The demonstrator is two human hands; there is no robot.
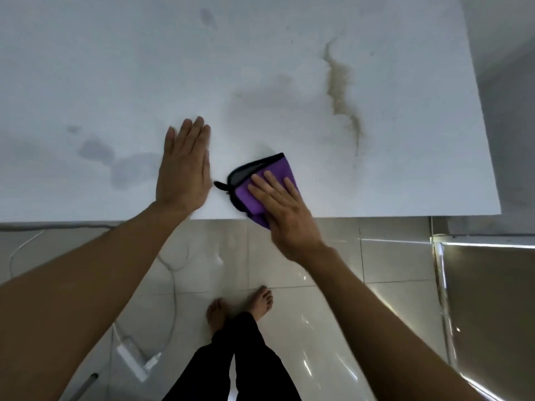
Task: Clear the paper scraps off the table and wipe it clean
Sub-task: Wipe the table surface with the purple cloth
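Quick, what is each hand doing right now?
Left hand: open, flat on the table, holding nothing.
Right hand: open, pressing flat on the purple cloth.

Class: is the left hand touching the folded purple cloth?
Apart. The head view shows bare white table between the left hand and the folded purple cloth.

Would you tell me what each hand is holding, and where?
The right hand presses flat on the purple cloth's near end. The left hand rests flat on the table, holding nothing.
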